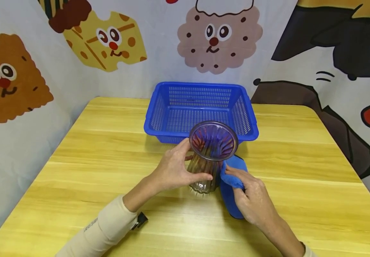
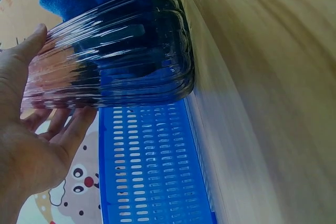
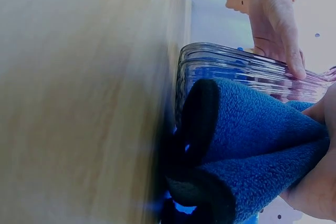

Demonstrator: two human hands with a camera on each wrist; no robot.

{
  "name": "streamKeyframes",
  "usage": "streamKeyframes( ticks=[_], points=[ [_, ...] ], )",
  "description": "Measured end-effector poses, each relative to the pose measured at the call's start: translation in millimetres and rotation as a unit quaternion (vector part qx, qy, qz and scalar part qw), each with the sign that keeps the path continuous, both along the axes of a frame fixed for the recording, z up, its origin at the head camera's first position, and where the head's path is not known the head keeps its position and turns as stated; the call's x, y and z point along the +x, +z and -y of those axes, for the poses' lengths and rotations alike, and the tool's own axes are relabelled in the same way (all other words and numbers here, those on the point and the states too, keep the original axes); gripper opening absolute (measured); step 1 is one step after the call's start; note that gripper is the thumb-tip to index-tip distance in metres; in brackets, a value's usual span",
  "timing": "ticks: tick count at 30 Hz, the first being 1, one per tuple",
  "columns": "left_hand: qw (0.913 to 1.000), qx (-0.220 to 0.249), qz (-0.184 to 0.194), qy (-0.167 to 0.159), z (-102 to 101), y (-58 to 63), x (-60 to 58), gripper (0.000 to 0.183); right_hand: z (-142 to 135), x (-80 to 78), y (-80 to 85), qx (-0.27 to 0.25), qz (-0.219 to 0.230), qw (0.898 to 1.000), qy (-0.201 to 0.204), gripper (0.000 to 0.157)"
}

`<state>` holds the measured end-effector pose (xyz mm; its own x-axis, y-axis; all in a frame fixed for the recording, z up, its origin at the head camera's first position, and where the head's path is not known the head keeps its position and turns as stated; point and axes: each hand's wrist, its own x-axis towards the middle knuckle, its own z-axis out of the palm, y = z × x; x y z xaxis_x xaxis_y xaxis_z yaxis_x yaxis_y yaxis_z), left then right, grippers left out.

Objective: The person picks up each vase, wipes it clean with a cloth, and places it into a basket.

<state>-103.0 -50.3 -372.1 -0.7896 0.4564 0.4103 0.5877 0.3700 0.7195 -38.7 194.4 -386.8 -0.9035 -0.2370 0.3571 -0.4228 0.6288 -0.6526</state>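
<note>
A ribbed glass vase (image 1: 205,171) with a flared purple rim stands upright on the wooden table. My left hand (image 1: 175,166) grips it around the waist, thumb on the near side and fingers behind. On the vase's right side, my right hand (image 1: 253,194) pinches a bunched blue cloth (image 1: 233,203) close against the glass. The cloth has a dark edging, and its folds (image 3: 262,129) hang down toward the table in the right wrist view. Through the clear ribs (image 2: 121,51) in the left wrist view, blue shows from behind.
Behind the vase sits a blue plastic basket (image 1: 201,137) with slotted walls, nothing inside it. The wooden table (image 1: 107,160) extends to both sides. A curtain with cartoon food faces (image 1: 220,43) hangs behind the table.
</note>
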Motion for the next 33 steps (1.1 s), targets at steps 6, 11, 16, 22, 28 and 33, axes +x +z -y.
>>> streamKeyframes(
  ticks=[6, 11, 16, 22, 28, 33],
  points=[
    [1.0, 0.0, 0.003, 0.007, -1.7, -0.6, 0.6, 0.098, -1.4, -0.5, 0.9, 0.021, 0.015, 1.0, 0.007, 0.043],
    [0.9999, 0.008, 0.003, 0.011, -2.6, -1.2, 1.0, 0.095, -0.5, -1.0, 2.9, 0.07, 0.04, 0.997, 0.005, 0.044],
    [0.9998, 0.012, -0.002, 0.017, -3.1, -1.0, 0.8, 0.094, 0.4, -2.8, 2.6, 0.107, 0.052, 0.993, 0.01, 0.042],
    [0.9996, 0.011, -0.008, 0.025, -4.4, -0.5, 2.2, 0.094, -1.3, -4.1, 2.6, 0.122, 0.061, 0.991, 0.019, 0.041],
    [0.9983, 0.0, -0.023, 0.054, -7.3, -0.1, 6.5, 0.094, -1.6, -4.7, 3.8, 0.134, 0.078, 0.988, 0.024, 0.042],
    [0.996, -0.015, -0.04, 0.078, -8.6, -0.3, 10.4, 0.092, -2.9, -5.2, 3.9, 0.149, 0.096, 0.984, 0.034, 0.045]
  ],
)
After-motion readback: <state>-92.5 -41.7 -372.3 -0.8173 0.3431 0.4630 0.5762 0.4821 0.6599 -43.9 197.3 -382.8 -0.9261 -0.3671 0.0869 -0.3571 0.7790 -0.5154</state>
